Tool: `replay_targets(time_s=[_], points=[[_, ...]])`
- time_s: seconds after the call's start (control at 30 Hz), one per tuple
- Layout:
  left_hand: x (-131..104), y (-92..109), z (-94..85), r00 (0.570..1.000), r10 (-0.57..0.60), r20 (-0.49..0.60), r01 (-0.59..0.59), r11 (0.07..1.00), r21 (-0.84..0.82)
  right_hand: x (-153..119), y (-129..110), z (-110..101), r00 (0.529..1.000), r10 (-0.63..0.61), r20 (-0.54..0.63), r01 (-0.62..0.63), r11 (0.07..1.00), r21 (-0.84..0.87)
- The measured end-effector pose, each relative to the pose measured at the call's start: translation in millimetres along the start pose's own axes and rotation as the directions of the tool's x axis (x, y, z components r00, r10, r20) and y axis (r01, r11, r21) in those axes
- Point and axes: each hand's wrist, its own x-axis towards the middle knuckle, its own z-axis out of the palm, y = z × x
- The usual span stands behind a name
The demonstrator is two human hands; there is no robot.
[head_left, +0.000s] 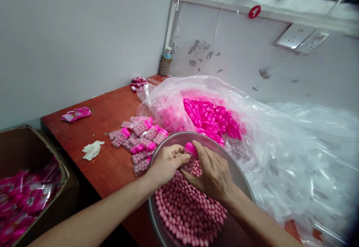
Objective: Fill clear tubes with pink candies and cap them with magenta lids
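Over a metal bowl [244,181] of small pink balls [190,209], both hands hold one clear container [190,161] with a bright pink cap [190,149]. My left hand [168,161] pinches its left side near the cap. My right hand [211,170] wraps round the other side, fingertips at the cap and thumb lower down. The container stands roughly upright; its lower part is partly hidden by the fingers. Left of the bowl, several ball-filled containers with pink caps [141,127] lie in a pile on the red table [103,172].
Behind the bowl a clear plastic bag [171,86] holds loose pink caps [210,118]. Clear plastic pieces [303,157] cover the right side. A cardboard box [66,187] with pink packets stands at lower left. Pink packets [77,114], white tissue [93,150] and a bottle [166,61] are on the table.
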Motion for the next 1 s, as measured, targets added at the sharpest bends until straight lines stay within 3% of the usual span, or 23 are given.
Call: replay_targets(time_s=[0.3,0.43,0.53,0.83,1.0], points=[[0.1,-2.8,-2.0,0.998,0.053,-0.044,-0.052,0.998,0.038,9.4,1.1,-4.6,0.999,-0.048,-0.004,0.048,0.999,0.002],[-1.9,-2.6,-2.1,0.994,0.065,-0.091,-0.049,0.985,0.166,14.2,-1.1,-8.7,0.992,-0.038,0.119,0.041,0.999,-0.018],[-2.7,-1.4,0.3,0.990,0.084,-0.117,-0.063,0.983,0.175,19.3,-1.6,-8.6,0.985,-0.050,0.164,0.053,0.998,-0.014],[-2.4,-2.4,-6.1,0.980,0.136,-0.148,-0.094,0.962,0.258,19.3,-3.8,4.9,0.994,-0.108,0.025,0.110,0.990,-0.092],[-1.4,1.1,-4.4,0.973,0.149,-0.176,-0.122,0.981,0.153,24.7,-8.0,5.8,0.993,0.028,0.113,-0.035,0.997,0.062]])
